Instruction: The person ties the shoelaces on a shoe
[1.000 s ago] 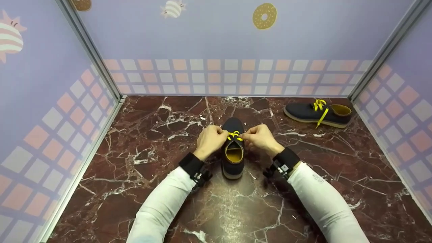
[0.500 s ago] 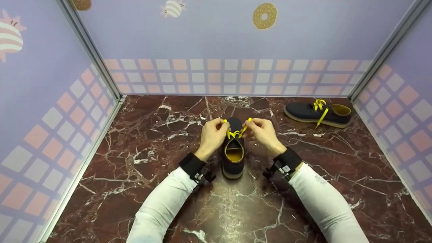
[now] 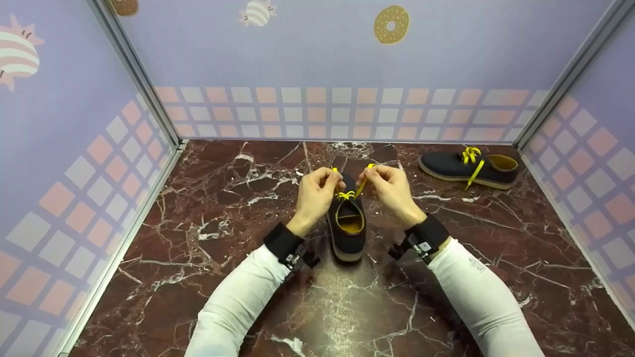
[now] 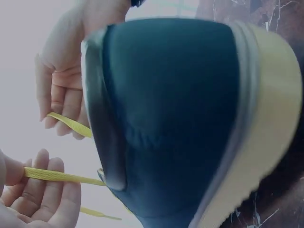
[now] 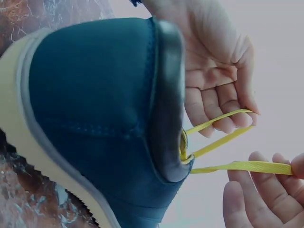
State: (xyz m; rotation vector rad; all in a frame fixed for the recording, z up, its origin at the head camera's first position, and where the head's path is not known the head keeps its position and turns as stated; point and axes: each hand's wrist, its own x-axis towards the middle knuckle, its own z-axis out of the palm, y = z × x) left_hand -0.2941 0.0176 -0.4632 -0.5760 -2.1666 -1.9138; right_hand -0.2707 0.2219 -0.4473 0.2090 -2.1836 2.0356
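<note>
A dark navy shoe point(image 3: 348, 244) with a tan sole and yellow lining stands before me, toe pointing away. Its yellow lace point(image 3: 347, 195) runs up from the eyelets to both hands. My left hand point(image 3: 314, 197) pinches one side of the lace between thumb and fingers, above the shoe's left side; in the right wrist view two strands point(image 5: 223, 141) meet at its fingertips. On the other side, my right hand point(image 3: 395, 192) pinches the other lace end, drawn taut in the left wrist view as a flat strand point(image 4: 61, 176). The hands partly hide the toe.
A matching navy shoe point(image 3: 441, 165) with yellow laces lies at the back right, toe to the left. The floor is dark red marble pattern point(image 3: 233, 223). Lilac panels with pink and white squares point(image 3: 290, 106) enclose the back and sides.
Both hands have risen and moved toward the toe, pulling the lace ends up from the shoe. The shoe's heel has swung slightly to the right. The other shoe stays put.
</note>
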